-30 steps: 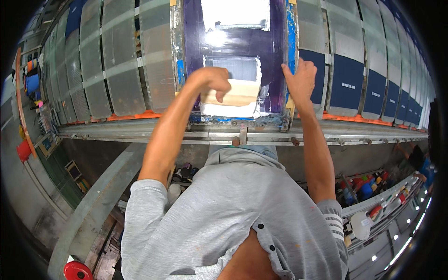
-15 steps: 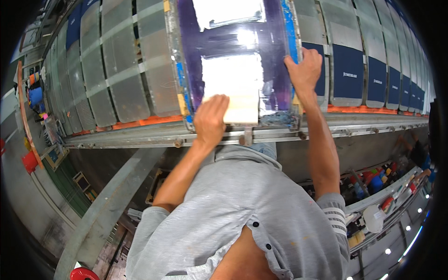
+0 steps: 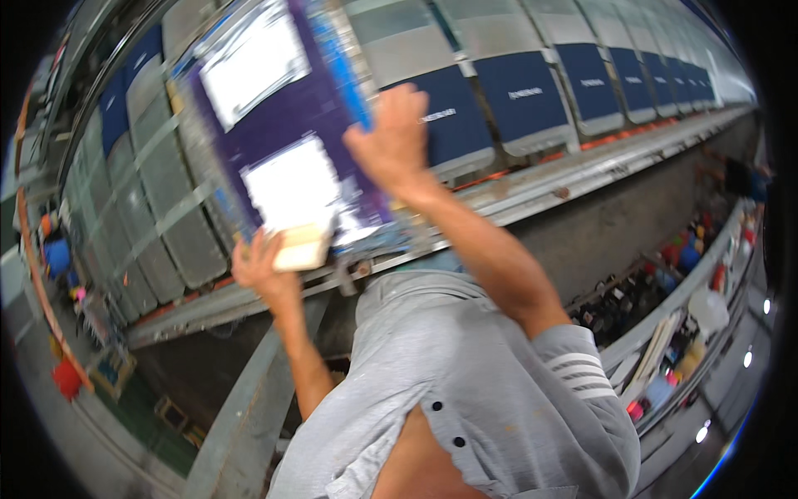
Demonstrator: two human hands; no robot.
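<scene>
A screen-printing frame (image 3: 341, 71) with a purple mesh and two white patches lies tilted across the row of panels. My right hand (image 3: 397, 137) is closed on its right rail, over the blue tape. At the frame's near left corner, my left hand (image 3: 264, 262) is closed on the edge, though its fingers are smeared by motion. Beside those fingers, a pale block-like squeegee (image 3: 303, 249) rests at the near end of the lower white patch.
Grey panels with dark blue lower parts (image 3: 532, 96) stretch away on both sides. A metal rail (image 3: 540, 195) runs along their near edge. A grey beam (image 3: 249, 416) slants at the lower left. Shelving with bottles and containers (image 3: 706, 312) stands at the right.
My view has turned, so the frame sits farther left and tilted. My left hand has gone from the squeegee to the frame's left edge. My right hand keeps to the right rail.
</scene>
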